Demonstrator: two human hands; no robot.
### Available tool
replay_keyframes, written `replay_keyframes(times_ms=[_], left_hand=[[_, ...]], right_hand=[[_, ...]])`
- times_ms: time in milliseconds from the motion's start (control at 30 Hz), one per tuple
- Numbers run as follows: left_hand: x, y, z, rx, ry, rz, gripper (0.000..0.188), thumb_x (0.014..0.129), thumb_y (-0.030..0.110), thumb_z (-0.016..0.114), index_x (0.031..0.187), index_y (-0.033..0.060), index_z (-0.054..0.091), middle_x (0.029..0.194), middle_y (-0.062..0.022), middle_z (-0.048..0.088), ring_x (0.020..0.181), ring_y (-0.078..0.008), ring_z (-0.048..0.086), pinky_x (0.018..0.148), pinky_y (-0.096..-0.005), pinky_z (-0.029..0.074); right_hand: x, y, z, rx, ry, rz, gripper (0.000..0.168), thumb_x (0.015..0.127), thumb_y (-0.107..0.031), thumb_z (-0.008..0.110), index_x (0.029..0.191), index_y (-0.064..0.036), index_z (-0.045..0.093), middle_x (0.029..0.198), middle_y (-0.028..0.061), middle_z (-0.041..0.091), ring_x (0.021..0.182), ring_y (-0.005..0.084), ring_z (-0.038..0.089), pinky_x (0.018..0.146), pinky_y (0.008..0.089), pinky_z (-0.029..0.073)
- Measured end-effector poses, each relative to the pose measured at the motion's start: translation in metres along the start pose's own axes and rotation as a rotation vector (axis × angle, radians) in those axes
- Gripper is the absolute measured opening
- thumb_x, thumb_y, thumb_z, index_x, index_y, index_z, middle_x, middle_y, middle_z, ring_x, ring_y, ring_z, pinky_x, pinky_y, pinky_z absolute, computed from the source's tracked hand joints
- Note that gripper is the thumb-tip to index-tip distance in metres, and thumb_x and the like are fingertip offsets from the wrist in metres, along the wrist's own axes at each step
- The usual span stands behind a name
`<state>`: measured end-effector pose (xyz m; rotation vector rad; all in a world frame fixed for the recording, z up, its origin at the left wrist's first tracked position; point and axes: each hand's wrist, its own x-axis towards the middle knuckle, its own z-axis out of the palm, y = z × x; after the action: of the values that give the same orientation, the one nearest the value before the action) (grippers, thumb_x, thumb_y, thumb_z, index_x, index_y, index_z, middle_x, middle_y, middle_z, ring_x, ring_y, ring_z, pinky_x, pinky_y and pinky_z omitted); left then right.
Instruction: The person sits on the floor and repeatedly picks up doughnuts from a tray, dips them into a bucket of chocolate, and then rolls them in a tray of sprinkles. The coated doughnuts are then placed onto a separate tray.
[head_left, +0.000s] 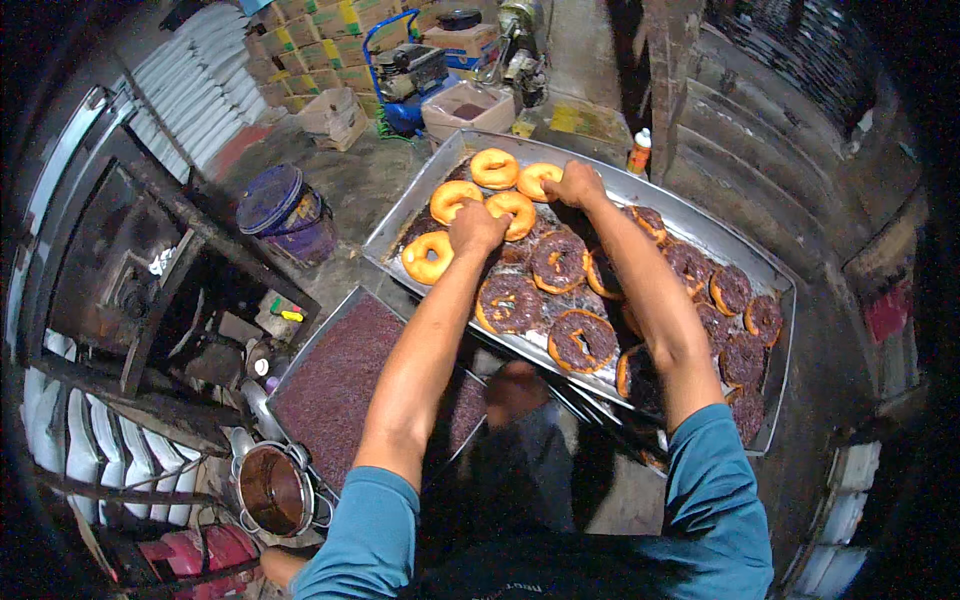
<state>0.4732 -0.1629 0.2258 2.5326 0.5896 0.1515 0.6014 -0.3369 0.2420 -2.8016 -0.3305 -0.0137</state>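
Note:
A deep metal tray (780, 360) stretches before me with ring doughnuts in it. Several plain golden doughnuts (425, 257) lie at its left end; chocolate-sprinkled doughnuts (582, 341) fill the middle and right. My right hand (579, 184) grips the right edge of a plain doughnut (534, 182) near the far rim. Fingers of my left hand (478, 225) rest against two neighbouring plain doughnuts, one at the left (450, 196) and one at the right (517, 210). The back of that hand hides whether it grips either. My right forearm covers some sprinkled doughnuts.
Below left stands a second tray of dark sprinkles (337, 375). Beside it is a pot with brown coating inside (271, 487). A lidded purple bucket (285, 214), a blue air compressor (405, 82), cartons (330, 120) and a bottle (639, 152) stand beyond the trays.

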Motion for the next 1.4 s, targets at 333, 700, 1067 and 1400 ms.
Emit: replay_keyframes(times_ms=[333, 700, 1067, 1400], left_hand=[[0.019, -0.046, -0.023, -0.652, 0.209, -0.026, 0.038, 0.074, 0.024, 0.078, 0.096, -0.0043, 0.066, 0.093, -0.0167, 0.070, 0.082, -0.0262, 0.069, 0.075, -0.0377, 0.054], [-0.233, -0.270, -0.194, -1.565, 0.278, 0.168, 0.024, 0.090, 0.017, 0.064, 0.112, 0.0102, 0.057, 0.100, -0.0010, 0.061, 0.082, -0.0111, 0.058, 0.079, -0.0251, 0.048], [-0.467, -0.495, -0.234, -1.247, 0.778, -0.380, 0.077, 0.080, 0.005, 0.078, 0.143, 0.0061, 0.035, 0.109, -0.0119, 0.063, 0.091, -0.0188, 0.067, 0.073, -0.0304, 0.055], [-0.523, -0.552, -0.259, -1.099, 1.379, -0.496, 0.071, 0.078, 0.007, 0.076, 0.138, -0.0009, 0.038, 0.120, -0.0218, 0.059, 0.102, -0.0273, 0.066, 0.081, -0.0352, 0.057]], right_hand=[[-0.027, -0.073, -0.012, 0.451, 0.201, -0.172, 0.062, 0.071, -0.045, 0.076, 0.108, 0.005, 0.064, 0.104, 0.0252, 0.068, 0.100, 0.0372, 0.067, 0.088, 0.0424, 0.052], [-0.236, -0.312, 0.018, 0.932, -0.627, -0.922, 0.056, 0.082, -0.020, 0.081, 0.127, -0.003, 0.053, 0.124, 0.0101, 0.060, 0.106, 0.0170, 0.059, 0.099, 0.0346, 0.047], [-0.443, -0.508, 0.185, 1.006, -1.333, -1.001, 0.072, 0.078, -0.015, 0.082, 0.142, -0.009, 0.049, 0.140, 0.0106, 0.053, 0.123, 0.0196, 0.053, 0.103, 0.0374, 0.046], [-0.555, -0.577, 0.364, -0.218, -0.756, -1.712, 0.059, 0.078, -0.020, 0.073, 0.133, -0.018, 0.052, 0.137, 0.0275, 0.047, 0.125, 0.0472, 0.050, 0.101, 0.0535, 0.045]])
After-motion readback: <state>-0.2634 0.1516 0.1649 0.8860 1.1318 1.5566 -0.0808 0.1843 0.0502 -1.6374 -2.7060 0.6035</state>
